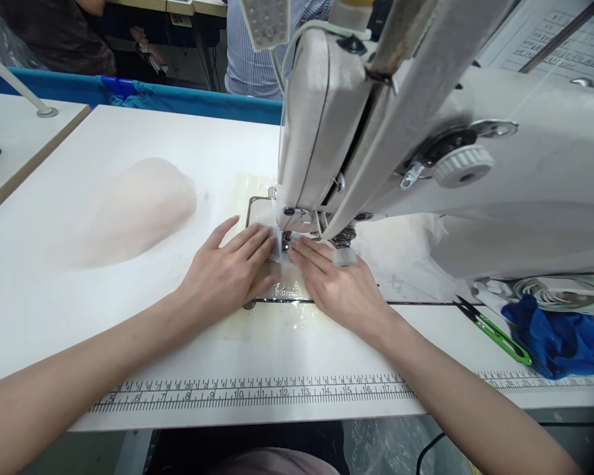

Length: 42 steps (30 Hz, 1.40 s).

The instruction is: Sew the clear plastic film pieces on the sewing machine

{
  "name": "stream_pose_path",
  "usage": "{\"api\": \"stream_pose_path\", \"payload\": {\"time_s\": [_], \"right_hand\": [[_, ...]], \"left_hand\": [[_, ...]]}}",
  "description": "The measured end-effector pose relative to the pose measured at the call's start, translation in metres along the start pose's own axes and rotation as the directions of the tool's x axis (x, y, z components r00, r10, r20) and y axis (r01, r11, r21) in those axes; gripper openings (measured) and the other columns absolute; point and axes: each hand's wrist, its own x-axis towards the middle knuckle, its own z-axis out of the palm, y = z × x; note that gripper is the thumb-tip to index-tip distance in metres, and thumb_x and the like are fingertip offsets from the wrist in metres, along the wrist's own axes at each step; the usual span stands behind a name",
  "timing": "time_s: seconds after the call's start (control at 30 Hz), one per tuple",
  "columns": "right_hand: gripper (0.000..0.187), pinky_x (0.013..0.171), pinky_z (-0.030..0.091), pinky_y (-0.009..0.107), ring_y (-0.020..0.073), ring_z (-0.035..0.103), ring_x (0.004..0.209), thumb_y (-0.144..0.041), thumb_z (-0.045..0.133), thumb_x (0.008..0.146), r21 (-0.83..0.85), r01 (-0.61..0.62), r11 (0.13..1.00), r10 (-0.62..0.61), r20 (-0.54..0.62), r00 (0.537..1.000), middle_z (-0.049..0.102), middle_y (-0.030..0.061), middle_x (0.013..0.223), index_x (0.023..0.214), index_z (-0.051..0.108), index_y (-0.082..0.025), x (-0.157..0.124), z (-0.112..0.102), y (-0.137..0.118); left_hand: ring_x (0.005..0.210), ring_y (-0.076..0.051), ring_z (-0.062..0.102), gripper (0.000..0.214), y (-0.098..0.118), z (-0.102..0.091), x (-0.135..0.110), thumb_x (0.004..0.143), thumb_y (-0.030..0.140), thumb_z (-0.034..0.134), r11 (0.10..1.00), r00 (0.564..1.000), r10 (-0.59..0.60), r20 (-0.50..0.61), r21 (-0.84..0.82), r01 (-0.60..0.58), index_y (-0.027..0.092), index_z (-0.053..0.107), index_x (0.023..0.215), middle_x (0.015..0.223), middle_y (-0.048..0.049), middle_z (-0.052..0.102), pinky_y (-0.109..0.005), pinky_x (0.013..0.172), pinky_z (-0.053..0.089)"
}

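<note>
My left hand (232,264) lies flat with its fingers stretched and thumb apart, its fingertips on a small pale piece of cloth (276,253) just left of the presser foot (286,245). From the other side my right hand (339,284) rests with extended fingers, the tips close to the foot's right edge. The cloth is mostly hidden under my fingers and the sewing machine's head (309,125). Beneath both hands is the machine's bed plate, covered with shiny clear tape (290,287).
A printed ruler (257,392) runs along the table's front edge. Green-handled thread snips (495,333), blue cloth (559,336) and a coiled pale cord (564,290) lie at the right. White material (400,244) is under the machine arm. Other people are behind the blue cloth barrier (193,99).
</note>
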Motion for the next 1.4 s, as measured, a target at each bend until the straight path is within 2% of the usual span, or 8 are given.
{"api": "stream_pose_path", "payload": {"time_s": [0.13, 0.2, 0.37, 0.47, 0.6, 0.83, 1.03, 1.4], "right_hand": [[0.035, 0.102, 0.047, 0.039, 0.0174, 0.068, 0.096, 0.001, 0.046, 0.085, -0.023, -0.024, 0.999, 0.022, -0.078, 0.997, 0.075, 0.0041, 0.105, 0.106, 0.070, -0.015, 0.000, -0.007, -0.003], [0.034, 0.098, 0.049, 0.035, 0.0152, 0.068, 0.088, 0.002, 0.046, 0.086, 0.016, -0.022, 1.000, 0.024, -0.122, 0.992, 0.076, 0.0021, 0.100, 0.100, 0.071, -0.015, 0.002, -0.010, -0.007], [0.031, 0.083, 0.051, 0.028, 0.0135, 0.067, 0.090, -0.001, 0.045, 0.090, 0.123, 0.048, 0.991, -0.037, -0.090, 0.995, 0.075, 0.0013, 0.105, 0.102, 0.069, -0.016, 0.004, -0.013, -0.014], [0.034, 0.084, 0.050, 0.028, 0.0121, 0.067, 0.081, 0.002, 0.043, 0.089, 0.109, 0.001, 0.994, 0.009, -0.092, 0.996, 0.075, -0.0016, 0.092, 0.091, 0.069, -0.019, 0.004, -0.012, -0.015], [0.027, 0.089, 0.050, 0.032, 0.0148, 0.066, 0.084, -0.004, 0.046, 0.092, 0.102, -0.075, 0.992, 0.081, -0.060, 0.995, 0.074, 0.0027, 0.104, 0.100, 0.068, -0.018, 0.003, -0.009, -0.013], [0.021, 0.091, 0.048, 0.040, 0.0247, 0.060, 0.103, -0.011, 0.051, 0.091, 0.032, -0.127, 0.991, 0.126, 0.048, 0.991, 0.072, 0.0084, 0.109, 0.103, 0.067, -0.015, 0.004, -0.004, -0.007], [0.022, 0.095, 0.046, 0.039, 0.0245, 0.059, 0.106, -0.015, 0.051, 0.093, 0.038, -0.131, 0.991, 0.130, 0.038, 0.991, 0.073, 0.0066, 0.102, 0.108, 0.066, -0.015, 0.005, -0.002, -0.007], [0.031, 0.094, 0.045, 0.041, 0.0243, 0.059, 0.108, -0.018, 0.047, 0.096, 0.011, -0.141, 0.990, 0.140, 0.034, 0.989, 0.074, 0.0092, 0.102, 0.123, 0.058, -0.009, 0.004, -0.001, -0.007]], "left_hand": [[0.060, -0.017, 0.062, 0.032, 0.002, -0.016, 0.001, 0.094, 0.042, 0.053, 0.987, 0.986, 0.136, -0.099, 0.100, -0.126, 0.016, 0.069, 0.085, 0.071, -0.0024, 0.070, -0.036, 0.061, 0.044], [0.054, -0.014, 0.057, 0.026, 0.001, -0.020, 0.002, 0.093, 0.036, 0.057, 0.984, 0.976, 0.163, -0.146, 0.093, -0.151, 0.017, 0.067, 0.077, 0.061, 0.0011, 0.064, -0.034, 0.056, 0.040], [0.079, -0.018, 0.067, 0.016, -0.008, -0.016, 0.003, 0.094, 0.027, 0.055, 0.992, 0.988, 0.116, -0.098, -0.045, -0.121, 0.017, 0.067, 0.090, 0.087, -0.0025, 0.074, -0.038, 0.078, 0.047], [0.090, -0.019, 0.068, 0.014, -0.009, -0.011, 0.002, 0.093, 0.023, 0.055, 0.986, 0.990, 0.090, -0.112, -0.133, -0.104, 0.017, 0.066, 0.100, 0.096, -0.0036, 0.074, -0.038, 0.085, 0.048], [0.100, -0.019, 0.065, 0.023, -0.005, -0.004, 0.003, 0.096, 0.023, 0.049, 0.973, 0.998, 0.065, 0.005, -0.223, -0.062, 0.017, 0.064, 0.113, 0.107, -0.0057, 0.071, -0.037, 0.093, 0.048], [0.101, -0.025, 0.064, 0.030, 0.000, 0.002, 0.002, 0.095, 0.033, 0.054, 0.983, 0.994, 0.107, 0.036, -0.156, -0.100, 0.014, 0.067, 0.114, 0.106, -0.0117, 0.069, -0.042, 0.093, 0.050], [0.119, -0.026, 0.061, 0.038, 0.005, -0.001, -0.002, 0.097, 0.035, 0.053, 0.991, 0.993, 0.114, 0.043, -0.079, -0.110, 0.009, 0.063, 0.122, 0.124, -0.0145, 0.066, -0.040, 0.101, 0.048], [0.116, -0.026, 0.063, 0.038, 0.006, -0.002, 0.000, 0.098, 0.039, 0.050, 0.993, 0.992, 0.118, 0.040, -0.033, -0.116, 0.011, 0.063, 0.120, 0.121, -0.0133, 0.068, -0.041, 0.096, 0.050]]}}
